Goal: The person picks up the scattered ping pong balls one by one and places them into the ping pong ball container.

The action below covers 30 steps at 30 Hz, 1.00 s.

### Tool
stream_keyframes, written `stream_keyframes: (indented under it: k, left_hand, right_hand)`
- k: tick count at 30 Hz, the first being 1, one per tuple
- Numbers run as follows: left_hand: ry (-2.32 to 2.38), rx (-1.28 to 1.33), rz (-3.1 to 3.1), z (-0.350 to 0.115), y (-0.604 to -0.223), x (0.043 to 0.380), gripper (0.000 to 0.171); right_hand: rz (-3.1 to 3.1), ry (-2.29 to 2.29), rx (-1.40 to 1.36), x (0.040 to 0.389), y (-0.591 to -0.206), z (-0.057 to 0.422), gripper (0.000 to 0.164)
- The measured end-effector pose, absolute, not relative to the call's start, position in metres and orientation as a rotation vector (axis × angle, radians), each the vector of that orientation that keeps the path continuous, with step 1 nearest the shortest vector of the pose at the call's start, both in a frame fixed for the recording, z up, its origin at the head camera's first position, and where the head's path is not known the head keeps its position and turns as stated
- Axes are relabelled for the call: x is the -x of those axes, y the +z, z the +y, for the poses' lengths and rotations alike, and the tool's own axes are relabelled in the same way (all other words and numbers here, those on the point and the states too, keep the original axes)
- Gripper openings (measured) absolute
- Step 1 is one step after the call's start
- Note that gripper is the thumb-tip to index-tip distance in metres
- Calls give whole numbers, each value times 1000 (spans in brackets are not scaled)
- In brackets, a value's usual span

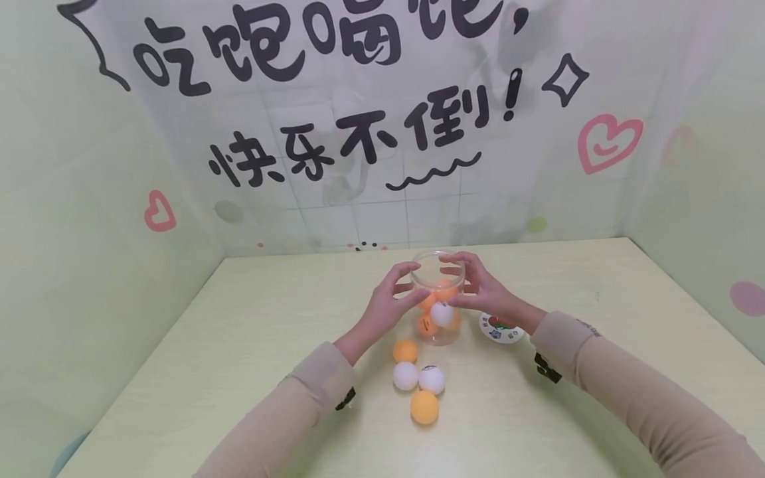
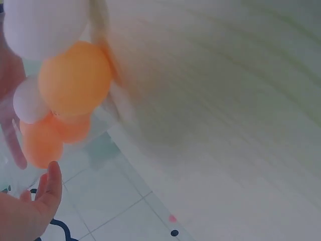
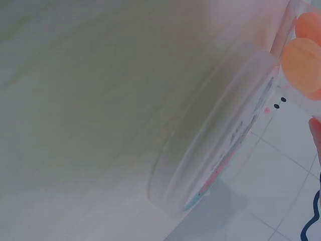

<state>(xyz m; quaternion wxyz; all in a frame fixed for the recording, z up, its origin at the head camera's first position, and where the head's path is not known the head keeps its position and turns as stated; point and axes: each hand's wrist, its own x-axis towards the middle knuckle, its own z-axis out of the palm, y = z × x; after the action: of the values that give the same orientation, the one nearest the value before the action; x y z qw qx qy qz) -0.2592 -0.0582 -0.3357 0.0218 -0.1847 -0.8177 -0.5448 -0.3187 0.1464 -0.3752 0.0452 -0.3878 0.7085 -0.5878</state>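
A clear round jar (image 1: 437, 273) stands upright on the table, with several orange table tennis balls (image 1: 427, 324) and a white ball (image 1: 441, 313) inside. From the left, my left hand (image 1: 391, 299) holds the jar's upper part, fingers bent around its side and thumb towards the front. My right hand (image 1: 489, 292) grips the opposite side in much the same way. The jar's mouth has no lid on it. In the left wrist view, the left hand (image 2: 30, 213) shows beside the balls in the jar.
Two orange balls (image 1: 424, 407) and two white balls (image 1: 406, 376) lie in front of the jar. A round white lid (image 1: 501, 330) with a coloured print lies right of it, partly under my right forearm. A printed sheet (image 1: 382, 219) hangs behind the table.
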Motion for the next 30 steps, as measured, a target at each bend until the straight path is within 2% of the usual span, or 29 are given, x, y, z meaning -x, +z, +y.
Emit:
stream_keyframes:
  k: [9, 15, 20, 30]
  left_hand:
    - [-1627, 624, -2537, -78, -352, 275, 55]
    - [-1425, 523, -2740, -92, -362, 264, 62]
    - [-1150, 493, -3020, -98, -372, 253, 52]
    - [-978, 675, -3161, -93, -381, 244, 39]
  right_hand:
    - [2229, -1769, 1159, 319, -376, 145, 66]
    - [2241, -1745, 1162, 316, -372, 145, 66]
    - [2240, -1746, 1180, 307, -363, 143, 65]
    - [2298, -1690, 1227, 300, -358, 143, 70]
